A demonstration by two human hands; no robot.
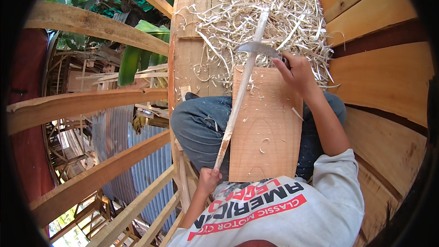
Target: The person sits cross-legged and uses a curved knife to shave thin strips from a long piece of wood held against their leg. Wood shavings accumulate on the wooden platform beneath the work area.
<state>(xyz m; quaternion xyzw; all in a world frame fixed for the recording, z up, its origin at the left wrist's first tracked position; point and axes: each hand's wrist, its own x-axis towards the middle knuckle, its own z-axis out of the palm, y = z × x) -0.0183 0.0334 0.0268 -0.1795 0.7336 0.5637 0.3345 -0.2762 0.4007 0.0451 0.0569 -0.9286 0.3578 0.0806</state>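
A long, pale wooden stick (243, 80) slants across the board on my lap, its far end over the shavings. My left hand (210, 178) is closed round its near end, beside my hip. In my right hand (297, 73) is the dark handle of a knife with a curved blade (258, 48). The blade, a little blurred, lies across the stick toward its far part; whether it bites into the wood I cannot tell. Beneath the stick, a flat reddish-brown wooden board (270, 123) rests over my crossed legs, with a few curled shavings on it.
Thin wood shavings (283, 18) are heaped on the plank floor (188, 59) ahead of me. A plank wall (379, 82) rises close on my right. Spaced wooden rails (91, 105) run along my left, with corrugated metal sheets (153, 164) and green leaves (132, 61) beyond them.
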